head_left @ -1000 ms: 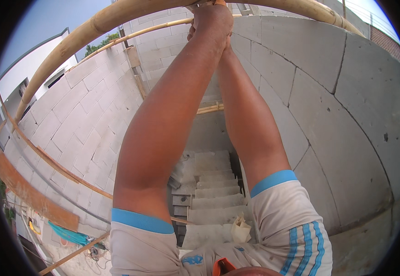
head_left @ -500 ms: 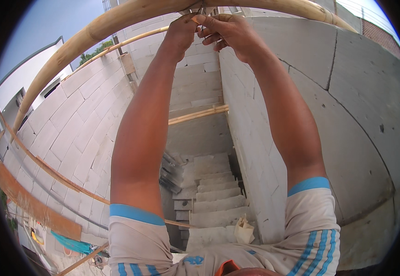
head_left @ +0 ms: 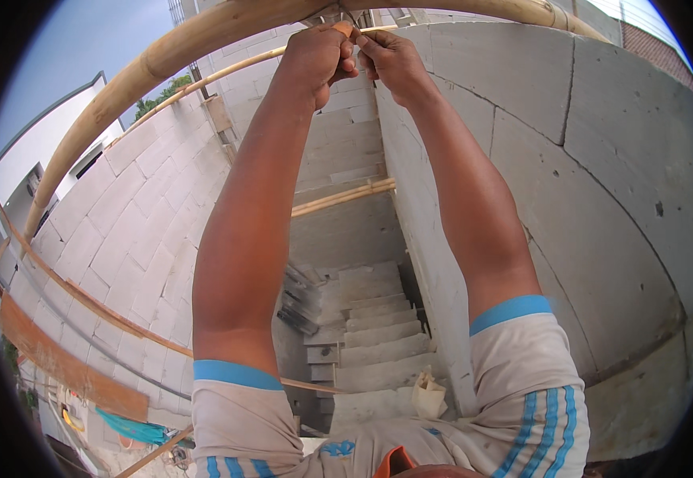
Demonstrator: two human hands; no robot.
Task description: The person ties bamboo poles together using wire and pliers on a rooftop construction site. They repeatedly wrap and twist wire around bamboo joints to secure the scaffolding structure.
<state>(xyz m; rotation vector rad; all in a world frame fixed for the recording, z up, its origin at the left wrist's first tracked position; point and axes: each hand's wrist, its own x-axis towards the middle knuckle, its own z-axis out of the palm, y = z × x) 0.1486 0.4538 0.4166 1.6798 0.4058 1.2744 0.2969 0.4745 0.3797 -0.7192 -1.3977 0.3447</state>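
Both arms reach up to a thick bamboo pole (head_left: 203,36) that runs overhead across the top of the view. My left hand (head_left: 314,56) is closed around a small orange-brown handled tool just under the pole. My right hand (head_left: 386,60) sits beside it, touching it, fingers pinched on a thin dark wire or tie at the pole. What the tie wraps is hidden behind my fingers. Both sleeves are white with blue bands.
A grey block wall (head_left: 569,159) stands close on the right, another block wall (head_left: 123,223) on the left. Below lies a concrete staircase (head_left: 370,334) with a pale bag (head_left: 428,394). A thinner bamboo pole (head_left: 342,195) crosses the gap. A rusty beam (head_left: 60,358) runs lower left.
My arms have spread apart and my hands shifted from overlapping at the pole to side by side. The view has tilted a little, showing more of the stairs.
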